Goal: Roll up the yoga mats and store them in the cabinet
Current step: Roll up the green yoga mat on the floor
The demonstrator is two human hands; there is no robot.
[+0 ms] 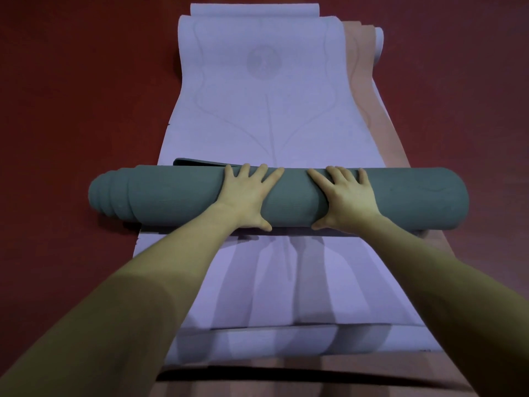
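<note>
1 teal roll [400, 196] | L hand [246, 193] + R hand [346, 196] spread flat on it | 1 lilac mat [257, 110], 1 pink mat [369, 110] under

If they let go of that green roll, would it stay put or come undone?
The green roll would probably roll easily, being round and lying on the flat purple mat. It may loosen: its free edge still lies flat beyond the left hand. Its stepped left end suggests that the layers slide sideways.

Both arms reach fwd, nearly straight. Left hand [246, 193] and right hand [343, 196] lie palm down, side by side, fingers spread and straight, thumbs pointing toward each other, pressing flat.
</note>
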